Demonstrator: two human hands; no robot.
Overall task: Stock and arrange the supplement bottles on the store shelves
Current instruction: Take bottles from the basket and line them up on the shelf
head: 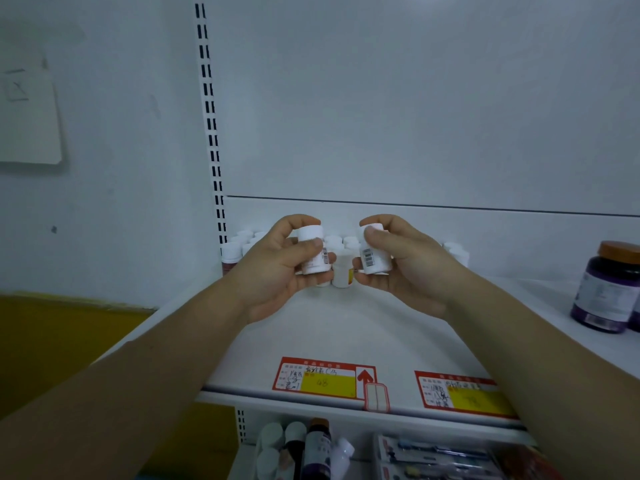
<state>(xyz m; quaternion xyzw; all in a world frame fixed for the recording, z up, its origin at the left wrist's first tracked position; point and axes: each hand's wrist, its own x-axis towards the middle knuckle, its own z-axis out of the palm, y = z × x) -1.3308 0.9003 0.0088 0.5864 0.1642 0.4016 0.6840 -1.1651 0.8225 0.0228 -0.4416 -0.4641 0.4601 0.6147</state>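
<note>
My left hand (pixel 277 268) grips a small white supplement bottle (pixel 313 251) with a barcode on its label. My right hand (pixel 401 261) grips a second white bottle (pixel 374 252), tilted, barcode facing me. Both are held just above the white shelf (pixel 346 334). Between them another white bottle (pixel 342 270) stands on the shelf. Behind my hands, several white-capped bottles (pixel 242 245) stand in rows against the back panel, partly hidden.
A large purple jar with an orange lid (pixel 607 287) stands at the right of the shelf. Red and yellow price tags (pixel 322 379) line the front edge. The lower shelf holds dark and white bottles (pixel 304 448). A slotted upright (pixel 209 119) bounds the left side.
</note>
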